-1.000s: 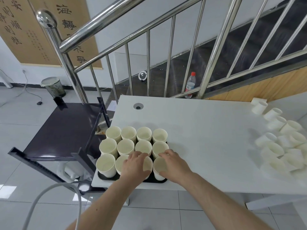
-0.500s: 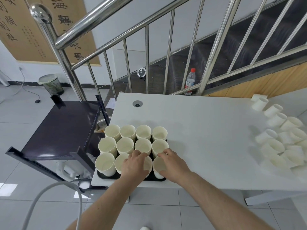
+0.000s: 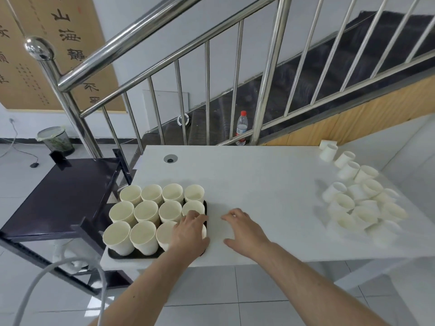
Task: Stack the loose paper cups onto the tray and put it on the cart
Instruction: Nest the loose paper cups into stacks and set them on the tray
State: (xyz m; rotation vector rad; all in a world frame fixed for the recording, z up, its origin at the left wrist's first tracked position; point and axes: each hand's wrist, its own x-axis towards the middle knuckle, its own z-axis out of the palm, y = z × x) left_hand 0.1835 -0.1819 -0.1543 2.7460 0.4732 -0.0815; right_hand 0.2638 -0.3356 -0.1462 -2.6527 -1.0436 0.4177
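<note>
The tray (image 3: 205,206) is seen at the near left corner of the table (image 3: 259,180), filled with upright cup stacks (image 3: 146,211) in rows of four, right beside the dark cart (image 3: 58,194). The left hand (image 3: 189,231) is laid over the near right stack, fingers curled over its rim; whether the stack is truly gripped cannot be told. The right hand (image 3: 242,228) is held just beside the tray over bare table, fingers spread and relaxed, nothing in it. A heap of loose cups (image 3: 357,198) is left lying on their sides, well apart at the far right. The step in hand is judged to be seating a cup on that stack, so it should be pressed straight down while neighbouring stacks are left undisturbed. More cups should then be fetched by the free hand, before the tray is lifted level onto the cart.
</note>
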